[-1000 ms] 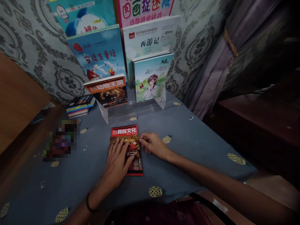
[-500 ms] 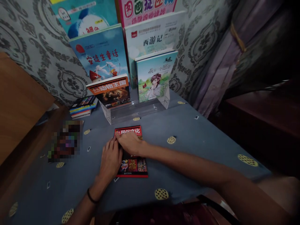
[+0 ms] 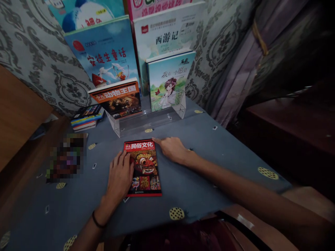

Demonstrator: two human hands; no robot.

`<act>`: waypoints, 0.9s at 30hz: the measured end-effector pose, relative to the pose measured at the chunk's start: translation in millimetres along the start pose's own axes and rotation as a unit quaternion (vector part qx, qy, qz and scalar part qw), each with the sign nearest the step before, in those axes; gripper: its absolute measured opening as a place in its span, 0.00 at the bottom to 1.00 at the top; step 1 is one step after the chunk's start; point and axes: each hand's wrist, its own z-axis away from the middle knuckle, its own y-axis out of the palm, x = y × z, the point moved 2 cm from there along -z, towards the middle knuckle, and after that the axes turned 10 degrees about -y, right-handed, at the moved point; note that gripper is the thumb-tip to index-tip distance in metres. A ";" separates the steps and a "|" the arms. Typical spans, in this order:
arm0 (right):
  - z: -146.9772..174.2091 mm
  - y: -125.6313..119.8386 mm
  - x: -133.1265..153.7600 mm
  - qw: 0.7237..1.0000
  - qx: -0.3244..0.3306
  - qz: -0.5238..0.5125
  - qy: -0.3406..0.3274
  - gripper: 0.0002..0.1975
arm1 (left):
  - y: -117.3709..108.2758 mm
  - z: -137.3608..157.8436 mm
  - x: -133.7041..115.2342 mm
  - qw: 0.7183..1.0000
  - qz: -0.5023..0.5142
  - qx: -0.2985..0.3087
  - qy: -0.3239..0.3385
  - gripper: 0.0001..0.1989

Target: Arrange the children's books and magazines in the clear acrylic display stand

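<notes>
A red-bordered children's book (image 3: 144, 165) with a mask on its cover lies closed and flat on the cloth-covered table. My left hand (image 3: 120, 174) rests flat along the book's left side, fingers stretched over its edge, a dark band around the wrist. At the book's top right corner, the extended index finger of my right hand (image 3: 174, 148) touches or nearly touches the cover. Its other fingers are curled under and partly hidden; I see nothing held in them.
Behind the book stands a clear acrylic stand (image 3: 146, 122) with several upright books, among them a lion-covered one (image 3: 121, 103). A small book stack (image 3: 87, 118) sits left of it. A pixelated item (image 3: 67, 158) lies further left; a curtain (image 3: 235, 73) hangs at right.
My right hand has slid rightward from the book's upper left to its top right corner, uncovering the title and mask. My left hand stays at the left edge. The view has shifted slightly.
</notes>
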 end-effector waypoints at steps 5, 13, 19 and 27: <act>9.8 -4.6 -11.3 0.999 -0.010 -0.042 0.009 0.27 | -1.6 -18.5 -14.8 0.998 0.017 0.025 0.048 0.17; 6.2 5.9 -9.5 0.998 -0.037 -0.050 -0.006 0.28 | 19.5 -64.0 -45.3 0.985 0.093 0.069 0.128 0.18; 2.0 5.6 -15.8 0.998 -0.014 -0.062 0.004 0.26 | 24.6 -71.8 -41.1 0.981 0.107 0.087 0.136 0.20; 1.3 4.7 -18.5 0.996 -0.022 -0.089 0.003 0.25 | 25.0 -70.6 -30.7 0.972 0.126 0.105 0.169 0.21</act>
